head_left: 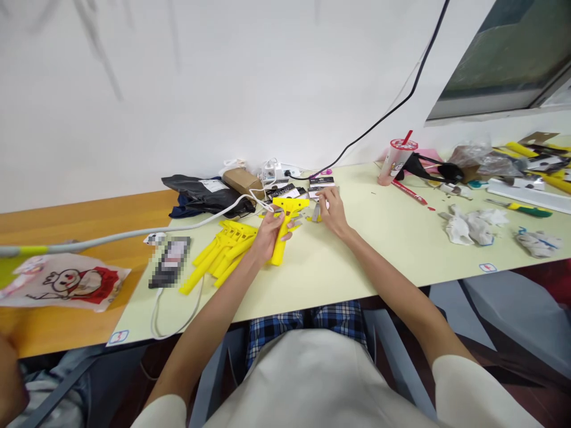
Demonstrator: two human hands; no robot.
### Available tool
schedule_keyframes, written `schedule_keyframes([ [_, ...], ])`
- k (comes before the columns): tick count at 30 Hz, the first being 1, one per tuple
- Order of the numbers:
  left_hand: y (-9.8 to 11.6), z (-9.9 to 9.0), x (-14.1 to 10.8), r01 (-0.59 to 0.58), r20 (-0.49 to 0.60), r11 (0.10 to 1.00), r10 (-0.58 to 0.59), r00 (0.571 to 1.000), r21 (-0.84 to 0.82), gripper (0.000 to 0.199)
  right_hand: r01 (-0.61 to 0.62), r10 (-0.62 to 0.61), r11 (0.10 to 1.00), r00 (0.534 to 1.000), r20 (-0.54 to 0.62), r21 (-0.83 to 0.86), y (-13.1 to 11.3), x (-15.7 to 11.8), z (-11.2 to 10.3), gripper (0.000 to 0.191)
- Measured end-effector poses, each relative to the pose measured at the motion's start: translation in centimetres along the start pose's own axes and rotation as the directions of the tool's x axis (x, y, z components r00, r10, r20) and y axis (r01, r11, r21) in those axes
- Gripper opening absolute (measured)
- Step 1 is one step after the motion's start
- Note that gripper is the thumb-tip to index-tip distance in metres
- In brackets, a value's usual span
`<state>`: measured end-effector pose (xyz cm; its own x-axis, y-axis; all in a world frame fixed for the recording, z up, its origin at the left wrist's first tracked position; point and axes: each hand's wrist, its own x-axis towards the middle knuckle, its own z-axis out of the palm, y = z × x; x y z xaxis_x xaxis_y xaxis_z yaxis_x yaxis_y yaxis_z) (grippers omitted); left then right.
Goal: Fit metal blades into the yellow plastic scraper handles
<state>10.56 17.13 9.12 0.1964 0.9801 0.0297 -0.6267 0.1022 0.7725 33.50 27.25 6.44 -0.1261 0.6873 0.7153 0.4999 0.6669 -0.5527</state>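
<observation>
My left hand (267,236) is closed around the handle of a yellow plastic scraper (279,252), its T-shaped head pointing away from me. Over the table, to the right of it, my right hand (332,208) has its fingers bent and drawn together at a small dark-and-white packet (322,183). What its fingertips pinch is too small to make out. Thin grey and yellow pieces (316,213) lie just left of those fingertips. A pile of similar yellow scrapers (223,249) rests on the table left of my left hand.
A phone (171,261) with a white cable lies left of the pile. Behind are a black plastic bag (203,193), a brown box (243,180) and a power strip (273,172). Rightward stand a drink cup (394,163), crumpled tissues (473,226) and a green-yellow screwdriver (524,208).
</observation>
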Motion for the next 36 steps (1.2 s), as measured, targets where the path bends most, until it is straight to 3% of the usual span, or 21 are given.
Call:
schedule_keyframes([
  [3, 0.0, -0.2, -0.1, -0.001, -0.016, 0.999, 0.0, 1.0, -0.052, 0.051, 0.049, -0.045, 0.998, 0.993, 0.113, -0.034, 2.1, -1.4, 1.2, 0.032],
  [7, -0.2, -0.6, 0.2, -0.075, -0.08, 0.993, 0.068, 0.995, -0.092, 0.048, 0.138, -0.123, 0.99, 0.951, 0.282, -0.036, 2.7, -2.2, 2.0, 0.034],
  [13, -0.1, -2.4, 1.0, -0.137, -0.144, 0.99, 0.132, 0.981, -0.024, 0.052, 0.247, -0.259, 0.965, 0.828, 0.498, 0.091, 0.3, -3.0, 2.1, 0.019],
  [19, 0.3, -3.1, 1.2, -0.168, -0.198, 0.986, 0.164, 0.966, -0.004, 0.058, 0.256, -0.291, 0.955, 0.727, 0.622, 0.148, -2.2, -4.3, 3.7, 0.027],
  [27, -0.2, -2.4, 1.1, -0.11, -0.186, 0.991, 0.095, 0.978, -0.07, 0.049, 0.237, -0.249, 0.965, 0.7, 0.67, 0.111, -2.2, -4.8, 5.4, 0.021],
  [36, -1.2, -1.4, 0.4, -0.054, -0.135, 0.992, 0.038, 0.99, -0.114, 0.049, 0.281, -0.236, 0.959, 0.727, 0.645, 0.035, -1.0, -5.0, 5.5, 0.026],
])
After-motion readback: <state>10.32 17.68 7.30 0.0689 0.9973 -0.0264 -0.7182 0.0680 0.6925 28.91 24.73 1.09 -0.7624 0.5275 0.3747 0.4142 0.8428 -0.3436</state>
